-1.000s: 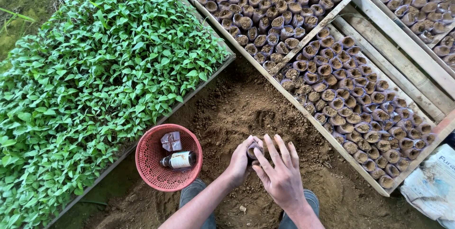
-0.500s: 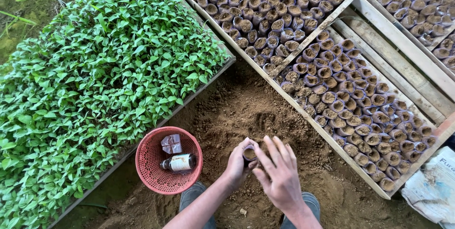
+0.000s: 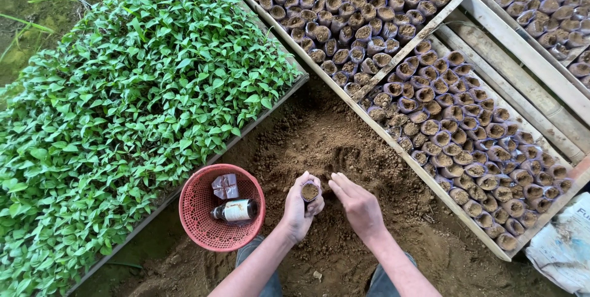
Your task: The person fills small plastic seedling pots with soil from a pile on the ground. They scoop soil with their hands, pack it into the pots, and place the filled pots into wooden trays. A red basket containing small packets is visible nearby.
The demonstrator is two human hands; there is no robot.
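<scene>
My left hand grips a small soil-filled seedling bag, held upright above a heap of loose brown soil. Just to the right of the bag, my right hand rests palm down on the soil, fingers together and pointing up-left, a little apart from the bag. It holds nothing that I can see.
A red mesh basket holding a small bottle and a packet sits left of my hands. A bed of green seedlings fills the left. Wooden frames packed with several filled bags lie to the right. A white sack lies at bottom right.
My right hand has come off the top of the bag and dropped onto the soil beside it. The left hand keeps hold of the bag, whose soil top now shows.
</scene>
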